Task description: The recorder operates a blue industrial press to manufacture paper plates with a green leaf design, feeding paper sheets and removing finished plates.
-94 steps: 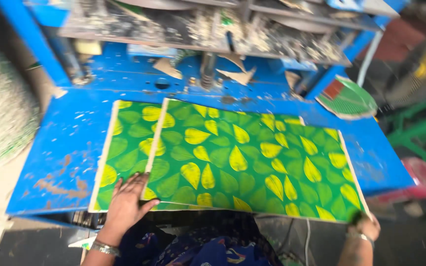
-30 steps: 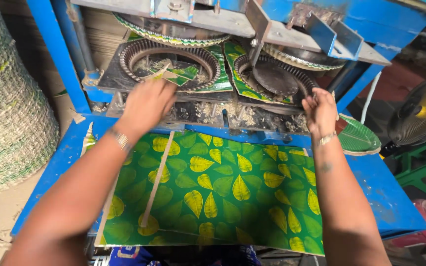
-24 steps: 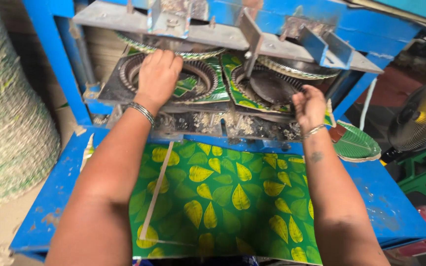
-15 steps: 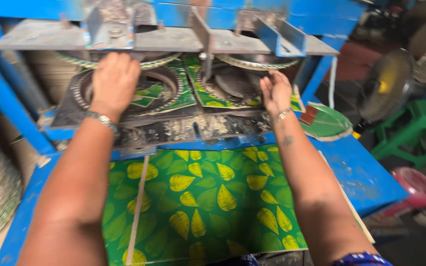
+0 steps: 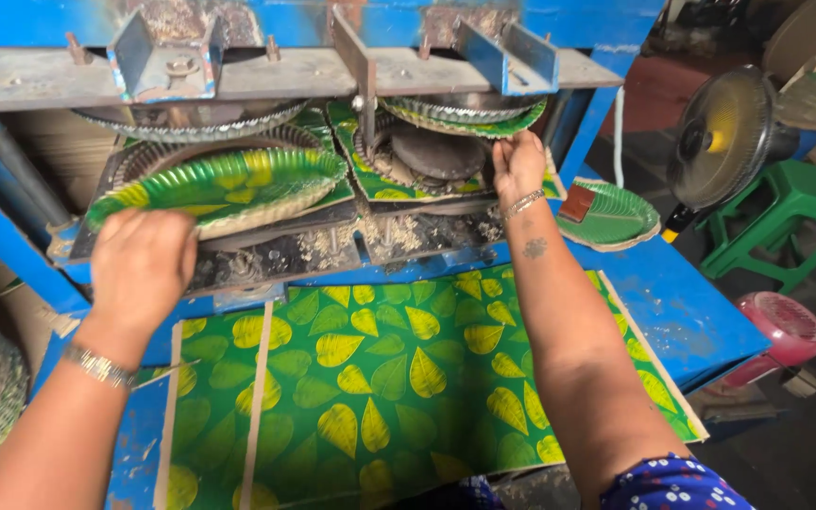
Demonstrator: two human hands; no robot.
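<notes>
Left hand (image 5: 142, 269) gripping green leaf-print plate (image 5: 224, 184), right hand (image 5: 518, 165) grasping second pressed plate (image 5: 465, 118), printed sheets (image 5: 380, 378) below.

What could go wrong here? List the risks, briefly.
1. The right hand reaches between the upper and lower dies of the blue press; if it closed, the fingers could be crushed.
2. The left hand grips the pressed green plate only at its edge; it looks flimsy and might bend or slip.
</notes>
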